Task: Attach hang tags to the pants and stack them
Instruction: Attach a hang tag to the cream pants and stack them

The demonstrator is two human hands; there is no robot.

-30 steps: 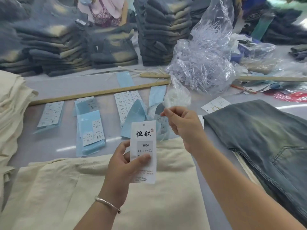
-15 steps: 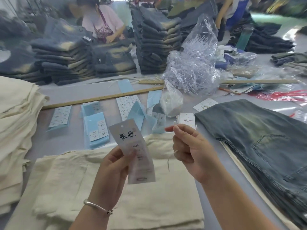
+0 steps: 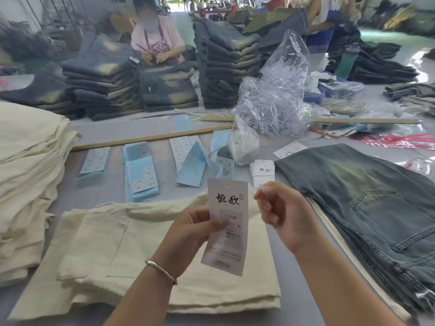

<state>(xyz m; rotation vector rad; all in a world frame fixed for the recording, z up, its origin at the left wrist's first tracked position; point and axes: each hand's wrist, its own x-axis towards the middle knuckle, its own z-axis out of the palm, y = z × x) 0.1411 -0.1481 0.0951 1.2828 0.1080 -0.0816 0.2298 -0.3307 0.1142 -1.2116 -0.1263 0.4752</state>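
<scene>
My left hand (image 3: 193,231) holds a white hang tag (image 3: 229,198) upright by its left edge, thumb across the front. The tag has black brush characters and a punched hole at the top. My right hand (image 3: 282,215) is just right of the tag's top corner, thumb and fingers pinched together on a thin pale tag string that hardly shows. Both hands hover over folded cream pants (image 3: 141,267) on the grey table. A pile of cream pants (image 3: 28,172) stands at the left, and blue-grey jeans (image 3: 364,208) lie at the right.
A small stack of hang tags (image 3: 263,171) lies beyond my right hand. Blue sticker sheets (image 3: 141,175), a small plastic bag (image 3: 243,144), a big clear bag of white fasteners (image 3: 275,100) and a wooden stick (image 3: 150,138) sit farther back. Jeans stacks (image 3: 226,67) and a seated person (image 3: 157,41) are behind.
The tag went from tilted back to upright in my left hand. My right hand came down from above the tag and now sits close beside its top right corner.
</scene>
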